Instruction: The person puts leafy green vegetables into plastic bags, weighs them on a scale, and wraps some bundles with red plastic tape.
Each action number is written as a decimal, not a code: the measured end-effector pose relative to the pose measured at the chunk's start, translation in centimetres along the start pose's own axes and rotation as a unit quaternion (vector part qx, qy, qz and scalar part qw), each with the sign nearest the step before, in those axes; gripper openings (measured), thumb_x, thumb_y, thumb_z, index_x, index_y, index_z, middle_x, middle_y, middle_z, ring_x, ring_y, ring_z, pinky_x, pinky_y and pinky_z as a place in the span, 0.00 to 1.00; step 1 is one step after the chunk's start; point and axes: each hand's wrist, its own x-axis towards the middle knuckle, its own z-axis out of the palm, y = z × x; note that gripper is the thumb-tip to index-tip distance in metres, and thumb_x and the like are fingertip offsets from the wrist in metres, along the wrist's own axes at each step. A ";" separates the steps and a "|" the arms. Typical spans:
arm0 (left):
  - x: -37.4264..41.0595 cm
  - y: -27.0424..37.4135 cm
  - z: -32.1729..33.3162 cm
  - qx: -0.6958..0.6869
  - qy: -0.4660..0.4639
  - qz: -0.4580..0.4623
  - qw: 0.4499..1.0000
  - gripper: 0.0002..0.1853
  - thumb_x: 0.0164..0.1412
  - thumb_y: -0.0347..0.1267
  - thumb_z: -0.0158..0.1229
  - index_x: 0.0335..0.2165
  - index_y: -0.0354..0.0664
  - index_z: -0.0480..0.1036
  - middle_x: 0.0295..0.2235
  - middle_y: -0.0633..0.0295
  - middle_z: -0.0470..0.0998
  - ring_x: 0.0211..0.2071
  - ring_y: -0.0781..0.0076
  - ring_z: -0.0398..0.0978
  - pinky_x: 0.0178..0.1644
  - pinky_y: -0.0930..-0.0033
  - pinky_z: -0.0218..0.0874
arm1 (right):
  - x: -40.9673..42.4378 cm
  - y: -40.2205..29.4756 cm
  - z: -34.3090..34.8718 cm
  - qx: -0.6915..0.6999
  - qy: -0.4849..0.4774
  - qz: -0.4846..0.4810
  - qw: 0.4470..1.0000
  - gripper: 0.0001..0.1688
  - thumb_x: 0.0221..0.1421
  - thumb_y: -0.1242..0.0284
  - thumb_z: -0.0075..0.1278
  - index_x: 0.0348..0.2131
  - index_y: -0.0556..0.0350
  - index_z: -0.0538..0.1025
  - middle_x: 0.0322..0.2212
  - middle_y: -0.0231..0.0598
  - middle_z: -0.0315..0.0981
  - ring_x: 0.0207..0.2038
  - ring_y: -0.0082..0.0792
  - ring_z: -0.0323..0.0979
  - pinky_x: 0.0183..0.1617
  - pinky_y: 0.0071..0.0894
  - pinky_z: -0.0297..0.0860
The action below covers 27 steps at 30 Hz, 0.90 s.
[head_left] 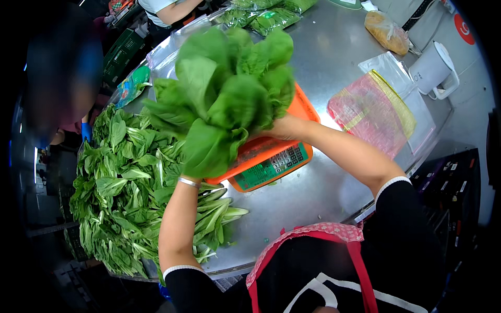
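Observation:
A big bunch of leafy greens (235,94), blurred at its edges, is lifted over an orange tray (305,107) on a digital scale with a green keypad panel (256,172). My right hand (287,127) holds the bunch at its lower right side; its fingertips go out of sight behind the leaves. Leaves cover my left hand; only the wrist with a silver-coloured bracelet shows below the bunch, so its grip cannot be seen. A large heap of loose greens (125,187) lies on the metal table (289,211), left of the scale.
Bagged greens (274,19) lie at the table's far side. At the right are a pink and yellow mesh bag (372,113), clear plastic bags (424,121), a white electric kettle (432,68) and a bagged brown item (385,31). Other people stand at the far left and top.

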 end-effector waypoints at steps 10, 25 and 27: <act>0.0 -4.0 -1.2 0.059 -0.028 -0.059 0.996 0.16 0.55 0.33 0.59 0.42 0.39 0.71 0.40 0.61 0.75 0.39 0.71 0.73 0.41 0.68 0.63 | 0.1 3.8 1.2 0.082 -0.005 -0.040 0.996 0.29 0.47 0.69 0.59 0.49 0.52 0.70 0.47 0.39 0.69 0.47 0.33 0.68 0.49 0.33 0.67; 4.4 10.9 21.7 -0.214 -0.249 -0.061 0.943 0.28 0.66 0.43 0.41 0.57 0.37 0.56 0.56 0.60 0.61 0.57 0.66 0.59 0.61 0.61 0.48 | -17.9 -8.9 -13.5 -0.051 0.213 -0.051 0.974 0.30 0.43 0.63 0.62 0.44 0.60 0.72 0.40 0.41 0.74 0.42 0.30 0.71 0.47 0.27 0.67; 4.6 11.6 26.7 -0.271 -0.272 -0.086 0.919 0.27 0.65 0.44 0.42 0.56 0.38 0.57 0.55 0.60 0.63 0.57 0.67 0.59 0.60 0.62 0.49 | -21.5 -9.9 -15.9 -0.065 0.222 0.011 0.973 0.32 0.43 0.62 0.63 0.45 0.61 0.72 0.41 0.42 0.74 0.43 0.30 0.71 0.47 0.27 0.67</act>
